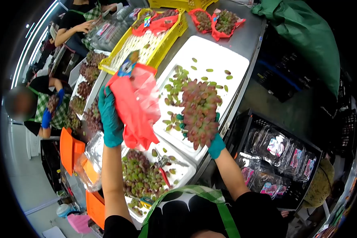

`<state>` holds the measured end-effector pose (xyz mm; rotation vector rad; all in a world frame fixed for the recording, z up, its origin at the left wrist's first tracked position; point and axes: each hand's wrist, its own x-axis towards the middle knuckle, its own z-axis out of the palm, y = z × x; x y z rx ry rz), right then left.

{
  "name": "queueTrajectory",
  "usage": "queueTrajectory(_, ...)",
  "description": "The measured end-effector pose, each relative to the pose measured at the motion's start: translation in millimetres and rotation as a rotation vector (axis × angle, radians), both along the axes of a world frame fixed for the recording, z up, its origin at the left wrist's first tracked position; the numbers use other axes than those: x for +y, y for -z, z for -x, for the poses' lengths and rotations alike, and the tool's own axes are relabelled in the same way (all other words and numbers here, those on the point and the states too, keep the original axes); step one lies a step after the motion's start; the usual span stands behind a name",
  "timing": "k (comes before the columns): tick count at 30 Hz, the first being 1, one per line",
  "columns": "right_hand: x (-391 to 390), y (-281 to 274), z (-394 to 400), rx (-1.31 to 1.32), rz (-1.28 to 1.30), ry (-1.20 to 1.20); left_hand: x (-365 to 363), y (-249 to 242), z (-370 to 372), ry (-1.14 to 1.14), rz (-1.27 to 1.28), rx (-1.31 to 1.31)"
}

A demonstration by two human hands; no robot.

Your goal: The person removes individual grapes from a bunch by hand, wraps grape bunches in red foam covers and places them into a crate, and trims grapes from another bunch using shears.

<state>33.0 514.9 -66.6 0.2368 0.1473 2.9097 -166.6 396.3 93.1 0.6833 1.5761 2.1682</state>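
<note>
My left hand (112, 115), in a green glove, grips a red plastic bag (131, 107) with a clear front and a blue label at its top. In my right hand (215, 143), also gloved in green, is a big bunch of reddish-green grapes (201, 111). The bunch hangs over a white foam tray (222, 51) where loose grapes (176, 85) lie scattered. A second white tray (186, 170) nearer me carries more grapes (137, 170) and red-handled snips (164, 174).
Ahead stands a yellow crate (174, 37) with bagged grapes inside. Two red-bagged bunches (225, 23) rest on the metal table (248, 20). At right a black crate (281, 154) holds clear packs. Across the table, a person in blue gloves (47, 117) holds grapes; another person's hand (83, 27) is farther back.
</note>
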Motion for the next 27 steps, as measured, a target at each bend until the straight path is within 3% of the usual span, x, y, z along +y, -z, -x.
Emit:
queueTrajectory(3, -6.5, 16.6, -3.5, 0.228, -0.043, -0.027, 88.9, -21.9, 11.7, 0.304, -0.066, 0.081)
queueTrajectory(4, -7.7, 15.3, -2.4, 0.121, -0.031, -0.004, 122.7, -35.2, 10.6, 0.391, -0.125, -0.009)
queueTrajectory(6, -11.4, 6.4, -1.0, -0.099, -0.001, 0.040, 197.1, -43.4, 37.2, 0.521, -0.184, 0.082)
queueTrajectory(7, -12.7, -6.2, -5.0, 0.036, 0.067, 0.015, 234.2, -47.6, 50.3, 0.587, -0.216, 0.126)
queueTrajectory(9, -16.3, -15.7, -12.5, 0.047, -0.047, 0.063, 272.7, -37.1, 79.9, 0.469, 0.155, 0.134)
queueTrajectory(10, -17.3, -16.4, -15.3, 0.054, -0.104, 0.083, 270.5, -31.2, 79.6, 0.520, 0.240, 0.107)
queueTrajectory(12, -15.0, -12.7, -13.5, 0.107, -0.180, 0.046, 246.1, -9.4, 55.7, 0.400, 0.341, 0.017)
queueTrajectory(15, -14.3, -26.8, -10.3, 0.147, -0.173, -0.003, 166.4, 30.9, 12.5, 0.487, 0.410, -0.005)
queueTrajectory(18, -23.4, 1.2, -10.7, -0.221, -0.163, -0.056, 71.5, 77.0, -12.3, 0.634, 0.355, -0.275)
queueTrajectory(20, -24.5, -2.0, -7.3, -0.281, -0.345, -0.103, 15.4, 78.2, -41.9, 0.630, 0.192, -0.557)
queueTrajectory(25, -54.1, -75.8, 22.0, -0.516, -0.896, -0.106, -81.9, 82.1, -93.0, 0.319, 0.061, -0.616)
queueTrajectory(27, -80.6, -96.3, 26.9, -0.494, -1.264, -0.138, -104.7, 82.7, -97.3, 0.251, -0.125, -0.680)
